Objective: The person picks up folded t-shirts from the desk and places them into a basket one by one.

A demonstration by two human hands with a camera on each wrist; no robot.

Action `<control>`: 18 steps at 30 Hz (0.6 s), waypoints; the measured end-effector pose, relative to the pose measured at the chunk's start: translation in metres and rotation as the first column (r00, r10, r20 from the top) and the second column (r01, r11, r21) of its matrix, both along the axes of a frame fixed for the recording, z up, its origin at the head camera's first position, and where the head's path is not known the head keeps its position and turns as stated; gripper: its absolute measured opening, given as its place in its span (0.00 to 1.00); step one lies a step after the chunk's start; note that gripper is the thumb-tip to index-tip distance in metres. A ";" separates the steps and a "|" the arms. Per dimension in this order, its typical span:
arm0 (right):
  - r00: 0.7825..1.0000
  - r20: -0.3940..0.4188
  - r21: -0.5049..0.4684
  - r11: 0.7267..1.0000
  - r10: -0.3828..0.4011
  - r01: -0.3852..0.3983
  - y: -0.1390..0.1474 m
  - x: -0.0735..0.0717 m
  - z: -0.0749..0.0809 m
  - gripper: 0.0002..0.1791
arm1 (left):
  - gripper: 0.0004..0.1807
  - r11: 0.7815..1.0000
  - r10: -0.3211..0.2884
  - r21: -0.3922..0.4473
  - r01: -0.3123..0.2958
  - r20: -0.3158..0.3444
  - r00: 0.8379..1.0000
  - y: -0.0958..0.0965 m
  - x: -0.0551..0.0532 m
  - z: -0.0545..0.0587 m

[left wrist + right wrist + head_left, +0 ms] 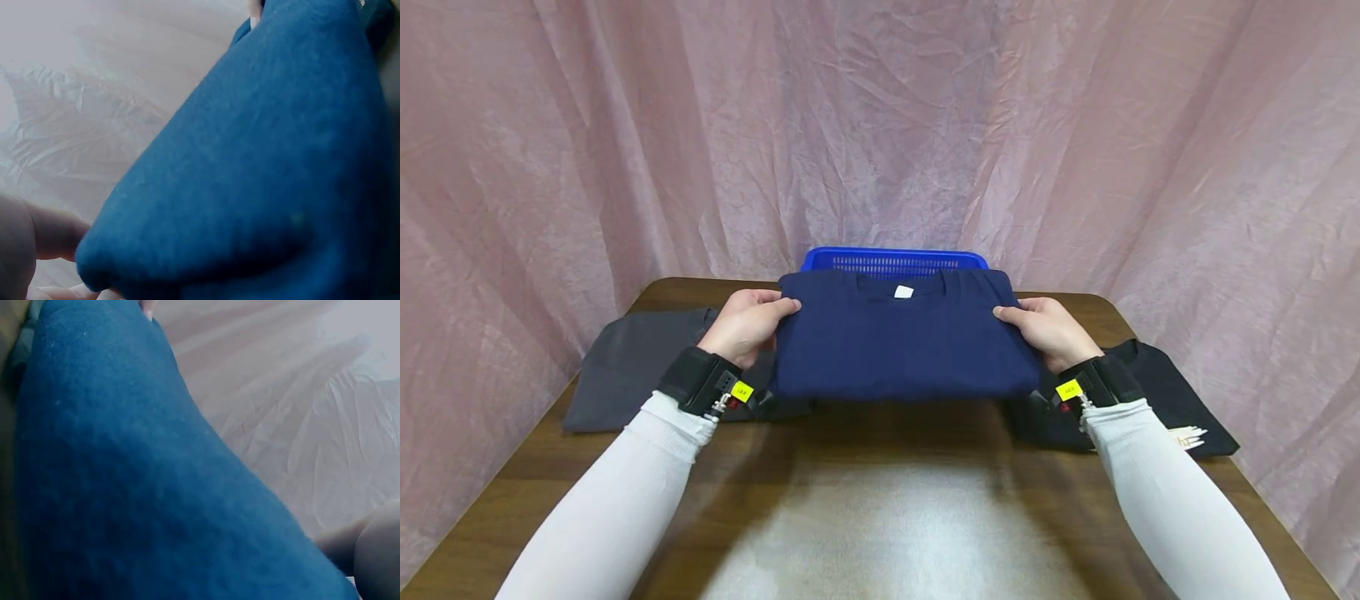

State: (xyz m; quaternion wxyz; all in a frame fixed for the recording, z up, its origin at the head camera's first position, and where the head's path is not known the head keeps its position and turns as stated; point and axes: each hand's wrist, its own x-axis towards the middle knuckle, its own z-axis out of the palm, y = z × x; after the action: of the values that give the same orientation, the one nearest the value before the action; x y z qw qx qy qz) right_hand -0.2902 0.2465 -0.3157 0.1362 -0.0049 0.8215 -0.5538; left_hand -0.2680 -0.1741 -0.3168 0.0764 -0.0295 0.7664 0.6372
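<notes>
A folded navy blue T-shirt (902, 342) is held up above the table between both hands, its collar and white label toward the far side. My left hand (747, 325) pinches its left edge, thumb on top and fingers underneath. At the opposite edge my right hand (1051, 329) grips it the same way. Both wrist views are mostly filled by the shirt's fabric (250, 162), which looks brighter blue there. The fingers under the shirt are largely hidden.
Behind the shirt stands a blue plastic basket (895, 252), mostly covered. A folded dark grey shirt (632, 358) lies at the left of the wooden table (865, 500). A folded black shirt (1180, 392) with a light print lies at the right. Pink curtains (880, 125) hang behind.
</notes>
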 end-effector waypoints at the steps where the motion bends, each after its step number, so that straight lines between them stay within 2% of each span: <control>1: 1.000 -0.003 0.006 1.000 -0.002 0.002 0.000 -0.002 0.000 0.35 | 0.24 1.000 0.009 -0.001 -0.009 0.001 1.000 0.000 -0.002 0.000; 6: 1.000 -0.002 0.035 0.999 -0.030 0.030 -0.003 -0.011 0.001 0.36 | 0.24 0.999 0.047 -0.004 -0.047 -0.007 0.999 0.003 -0.012 -0.001; 14: 0.997 -0.009 0.069 0.994 -0.081 0.082 -0.006 -0.028 0.003 0.33 | 0.26 0.997 0.073 0.005 -0.073 0.003 0.997 0.008 -0.031 -0.001; 18: 0.996 -0.013 0.051 0.995 -0.087 0.088 -0.009 -0.034 0.004 0.33 | 0.25 0.995 0.098 -0.016 -0.098 0.006 0.995 0.010 -0.039 0.000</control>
State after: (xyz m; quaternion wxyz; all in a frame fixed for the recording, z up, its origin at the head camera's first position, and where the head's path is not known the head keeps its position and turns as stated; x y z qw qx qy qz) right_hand -0.3237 0.2376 -0.3116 0.1072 0.0315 0.8356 -0.5378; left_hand -0.3072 -0.1638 -0.3167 0.0475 -0.0699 0.7687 0.6341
